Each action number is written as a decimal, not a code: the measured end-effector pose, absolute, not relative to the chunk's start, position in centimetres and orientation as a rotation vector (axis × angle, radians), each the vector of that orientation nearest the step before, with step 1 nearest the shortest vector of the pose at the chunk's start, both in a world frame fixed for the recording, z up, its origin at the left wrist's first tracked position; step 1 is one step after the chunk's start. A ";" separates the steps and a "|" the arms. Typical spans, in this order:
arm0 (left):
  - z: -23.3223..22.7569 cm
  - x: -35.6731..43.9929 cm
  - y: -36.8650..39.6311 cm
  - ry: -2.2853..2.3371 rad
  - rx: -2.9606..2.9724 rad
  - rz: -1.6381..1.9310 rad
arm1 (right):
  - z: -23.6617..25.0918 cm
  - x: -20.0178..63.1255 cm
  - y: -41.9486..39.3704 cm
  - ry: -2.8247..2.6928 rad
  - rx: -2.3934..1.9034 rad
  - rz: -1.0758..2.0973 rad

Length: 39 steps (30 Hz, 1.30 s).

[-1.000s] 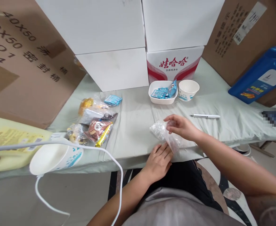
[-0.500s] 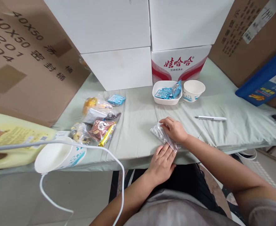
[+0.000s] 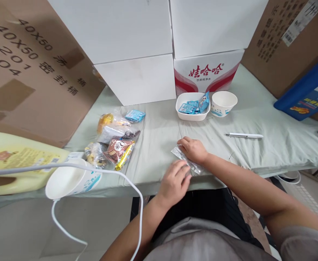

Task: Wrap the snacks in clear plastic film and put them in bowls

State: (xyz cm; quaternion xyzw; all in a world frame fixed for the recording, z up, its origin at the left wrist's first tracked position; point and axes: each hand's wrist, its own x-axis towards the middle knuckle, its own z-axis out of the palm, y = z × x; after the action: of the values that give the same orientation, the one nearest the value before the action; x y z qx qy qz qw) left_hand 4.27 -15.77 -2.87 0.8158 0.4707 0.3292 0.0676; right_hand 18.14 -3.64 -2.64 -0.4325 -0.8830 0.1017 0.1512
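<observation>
On the pale green cloth of the table [image 3: 159, 130], stacked white boxes [image 3: 137, 43] and brown cartons [image 3: 25, 72] wall off the far side, with a yellow jug [image 3: 15, 163] lying at the left edge and a blue container [image 3: 308, 90] leaning at the right. Nearer me I see a paper cup [image 3: 72, 179] on its side with a white cable [image 3: 93, 170] looping over it, a heap of wrapped snacks [image 3: 112, 143], a white dish [image 3: 193, 108] holding blue sachets, a paper bowl [image 3: 224, 102] just beside it, and a pen [image 3: 244, 135] lying apart to the right. Smallest and closest to the front edge is the clear plastic bag [image 3: 187, 161], flat on the cloth. My right hand [image 3: 193, 149] lies on its far end, fingers bent down and pressing it to the table rather than pinching it. My left hand [image 3: 175, 181] rests at the near end, fingers loosely spread and touching the film; I cannot tell whether any fingertip has caught an edge. I judge this as the smoothing and flattening step. The next move would call for steady downward pressure from one palm while the other slides along the film, slowly, since such thin plastic creeps and wrinkles easily.
</observation>
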 end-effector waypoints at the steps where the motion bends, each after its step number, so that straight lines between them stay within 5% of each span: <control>1: -2.8 3.6 -15.3 1.465 2.465 1.007 | -2.6 18.2 -3.7 -2.528 -1.233 0.300; 16: -3.9 2.5 -13.9 1.572 2.562 1.102 | -2.2 17.0 -3.1 -2.651 -1.187 0.249; 20: -3.8 2.6 -13.7 1.567 2.643 0.854 | -2.3 16.8 -3.2 -2.692 -1.182 0.213; 27: -3.9 2.6 -13.6 1.594 2.557 0.801 | -0.9 21.2 -0.5 -2.504 -1.524 -0.013; 34: -3.7 2.5 -13.6 1.588 2.530 0.827 | -3.0 26.9 -8.9 -2.733 -0.683 0.018; 39: -3.4 2.4 -13.7 1.438 2.614 0.705 | -4.9 27.4 -14.4 -2.644 -0.765 -0.021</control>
State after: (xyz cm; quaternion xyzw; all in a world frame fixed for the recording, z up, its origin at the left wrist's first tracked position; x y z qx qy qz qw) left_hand 2.40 -13.71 -3.42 0.8521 0.4687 0.2297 0.0380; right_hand 27.43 -14.37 -4.91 -0.2728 -0.9425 -0.0076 0.1932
